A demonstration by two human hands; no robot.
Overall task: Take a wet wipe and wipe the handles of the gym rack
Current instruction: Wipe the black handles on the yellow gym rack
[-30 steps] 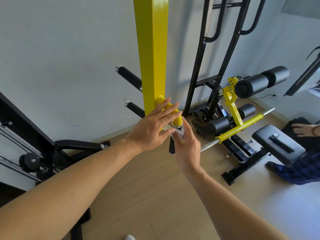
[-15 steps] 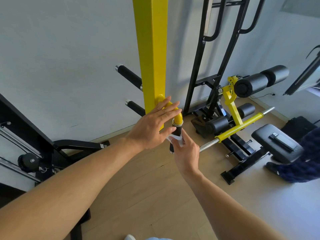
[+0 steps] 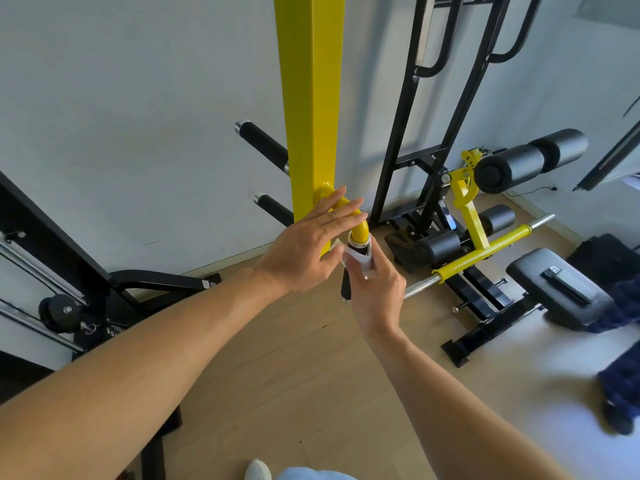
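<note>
A small white wet wipe point(image 3: 360, 259) is pinched in the right hand point(image 3: 377, 292), whose grip is closed around both the wipe and the top of the short black rubber-sleeved handle point(image 3: 345, 287) that hangs from a curved yellow steel tube point(image 3: 356, 226) at the centre of the frame. The left hand point(image 3: 304, 251) is held open, fingers flat and spread across the bend of that tube, gripping nothing.

The wipe is judged light, limp and damp, likely to bunch or slip off the sleeve unless wrapped round it and kept pressed by thumb and fingers. The handle looks stiff and fixed, its textured sleeve offering good purchase; hold is best taken around the sleeve's full girth and drawn down toward the chrome end cap at 6 o'clock.

The tall yellow square steel upright point(image 3: 311, 98) rises at 12 o'clock. Two more black sleeved pegs point(image 3: 263, 140) project toward 10 o'clock, behind the upright and still dry by appearance, though that cannot be confirmed. At 3 o'clock stand a black padded bench point(image 3: 554, 285), black foam rollers point(image 3: 530, 161) and a yellow-collared chrome bar point(image 3: 481, 252); the bar's near end lies close behind the right hand and could be knocked on a wide stroke. A black machine frame point(image 3: 52, 244) fills 9 o'clock.
</note>
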